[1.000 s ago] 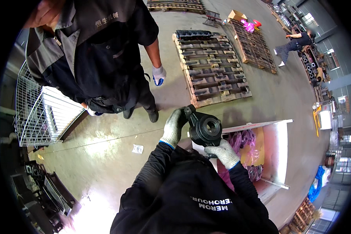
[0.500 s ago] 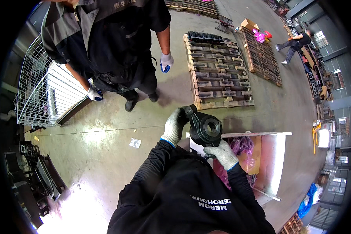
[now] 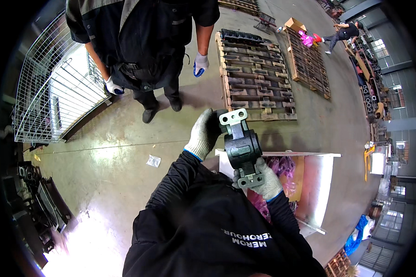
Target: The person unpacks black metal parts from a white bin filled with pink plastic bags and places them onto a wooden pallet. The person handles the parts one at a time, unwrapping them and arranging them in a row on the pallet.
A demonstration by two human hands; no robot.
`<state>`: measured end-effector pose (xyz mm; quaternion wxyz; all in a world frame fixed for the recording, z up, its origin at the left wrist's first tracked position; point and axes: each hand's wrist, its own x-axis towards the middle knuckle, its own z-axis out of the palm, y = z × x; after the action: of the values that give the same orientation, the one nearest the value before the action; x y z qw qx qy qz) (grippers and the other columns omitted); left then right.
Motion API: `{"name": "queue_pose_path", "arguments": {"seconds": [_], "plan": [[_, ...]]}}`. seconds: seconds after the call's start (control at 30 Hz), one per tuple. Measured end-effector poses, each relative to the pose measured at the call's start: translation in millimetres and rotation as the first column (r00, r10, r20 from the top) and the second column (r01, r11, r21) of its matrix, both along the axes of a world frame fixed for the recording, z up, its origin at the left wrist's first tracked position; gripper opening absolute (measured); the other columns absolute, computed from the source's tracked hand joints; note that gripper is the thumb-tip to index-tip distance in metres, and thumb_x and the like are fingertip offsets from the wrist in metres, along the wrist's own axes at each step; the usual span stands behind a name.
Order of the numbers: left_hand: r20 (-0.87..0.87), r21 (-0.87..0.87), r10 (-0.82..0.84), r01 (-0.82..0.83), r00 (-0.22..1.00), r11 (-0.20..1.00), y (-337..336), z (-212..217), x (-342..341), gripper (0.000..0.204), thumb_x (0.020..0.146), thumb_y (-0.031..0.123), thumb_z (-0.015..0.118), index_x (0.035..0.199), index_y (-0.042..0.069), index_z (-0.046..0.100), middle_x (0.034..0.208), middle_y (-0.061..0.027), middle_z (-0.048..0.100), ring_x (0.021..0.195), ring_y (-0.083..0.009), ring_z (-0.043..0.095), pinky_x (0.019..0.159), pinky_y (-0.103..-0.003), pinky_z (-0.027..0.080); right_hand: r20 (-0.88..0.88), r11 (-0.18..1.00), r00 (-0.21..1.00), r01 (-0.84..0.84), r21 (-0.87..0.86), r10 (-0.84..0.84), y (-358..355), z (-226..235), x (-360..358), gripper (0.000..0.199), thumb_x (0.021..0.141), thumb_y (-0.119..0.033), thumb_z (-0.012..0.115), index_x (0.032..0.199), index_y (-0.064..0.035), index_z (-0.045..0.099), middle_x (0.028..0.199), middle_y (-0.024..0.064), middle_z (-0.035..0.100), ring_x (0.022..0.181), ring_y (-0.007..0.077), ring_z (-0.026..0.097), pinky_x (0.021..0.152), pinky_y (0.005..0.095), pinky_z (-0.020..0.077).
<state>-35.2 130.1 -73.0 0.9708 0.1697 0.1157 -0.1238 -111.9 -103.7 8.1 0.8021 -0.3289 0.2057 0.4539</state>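
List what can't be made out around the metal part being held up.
- Head view: the black metal bracket hides most of the left hand fingers and the right hand palm.
- Open box: its contents are partly blocked by the arms.
- Distant person: too small.

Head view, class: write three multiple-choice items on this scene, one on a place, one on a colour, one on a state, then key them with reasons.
1. Where is the metal bracket?
A on a pallet
B in both hands
C on the floor

2. What colour are the holder's gloves?
A red
B light grey
C yellow

3. How is the crate below?
A open-topped
B lidded
C overturned

Key: B, left hand and right hand grip its ends; B, both knit gloves are light grey; A, pink wrapping shows inside.
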Motion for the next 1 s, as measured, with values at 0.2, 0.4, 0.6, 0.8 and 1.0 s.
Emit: {"name": "queue_pose_path", "arguments": {"seconds": [0.2, 0.4, 0.6, 0.8, 1.0], "plan": [[0.059, -0.049, -0.04, 0.043, 0.997, 0.998, 4.7, 37.0, 3.6, 0.057, 0.103, 0.04, 0.031, 0.134, -0.005, 0.048, 0.13, -0.0169, 0.056, 0.113, -0.0289, 0.054, 0.097, -0.041, 0.042, 0.042, 0.988, 0.998, 0.038, 0.148, -0.045, 9.1, 13.3, -2.6, 0.094, 0.078, -0.073, 0.057, 0.134, 0.0021, 0.048, 0.113, 0.0207, 0.062, 0.096, 0.0355, 0.066, 0.083, 0.0529, 0.0569], [0.13, -0.014, -0.059, 0.061, 0.99, 0.998, 2.2, 31.9, 12.4, 0.06, 0.102, 0.043, 0.033, 0.135, -0.004, 0.048, 0.128, -0.0161, 0.058, 0.114, -0.0286, 0.055, 0.1, -0.04, 0.041, 0.019, 0.98, 0.995, 0.095, 0.177, -0.1, 10.8, 10.2, -3.1, 0.097, 0.08, -0.078, 0.049, 0.137, 0.0008, 0.046, 0.115, 0.026, 0.061, 0.092, 0.0396, 0.066, 0.075, 0.0548, 0.0569], [0.066, -0.109, -0.087, 0.094, 0.994, 0.99, 2.2, 22.0, 17.4, 0.053, 0.103, 0.038, 0.036, 0.132, -0.004, 0.051, 0.128, -0.0134, 0.06, 0.112, -0.0255, 0.056, 0.1, -0.039, 0.042, -0.118, 0.962, 0.975, 0.207, 0.175, -0.189, 18.0, 15.9, -4.9, 0.085, 0.088, -0.073, 0.043, 0.132, -0.0002, 0.051, 0.108, 0.0256, 0.063, 0.095, 0.0425, 0.065, 0.087, 0.0607, 0.0516], [-0.035, -0.091, -0.074, 0.07, 0.997, 0.993, 0.3, 23.5, 16.0, 0.052, 0.103, 0.037, 0.038, 0.132, -0.004, 0.05, 0.125, -0.0142, 0.061, 0.104, -0.0247, 0.059, 0.094, -0.038, 0.045, -0.19, 0.958, 0.956, 0.252, 0.136, -0.224, 23.1, 18.8, -6.4, 0.085, 0.088, -0.073, 0.042, 0.129, 0.0, 0.053, 0.108, 0.0256, 0.063, 0.096, 0.0431, 0.064, 0.088, 0.0601, 0.0514], [-0.022, -0.098, -0.071, 0.069, 0.997, 0.993, -2.5, 21.9, 16.2, 0.053, 0.103, 0.038, 0.036, 0.133, -0.003, 0.05, 0.125, -0.0144, 0.061, 0.106, -0.0253, 0.058, 0.094, -0.037, 0.044, -0.136, 0.968, 0.967, 0.23, 0.096, -0.216, 23.0, 19.6, -7.0, 0.085, 0.087, -0.074, 0.042, 0.129, -0.0016, 0.053, 0.107, 0.0236, 0.065, 0.094, 0.0416, 0.066, 0.086, 0.0588, 0.0524]]}}
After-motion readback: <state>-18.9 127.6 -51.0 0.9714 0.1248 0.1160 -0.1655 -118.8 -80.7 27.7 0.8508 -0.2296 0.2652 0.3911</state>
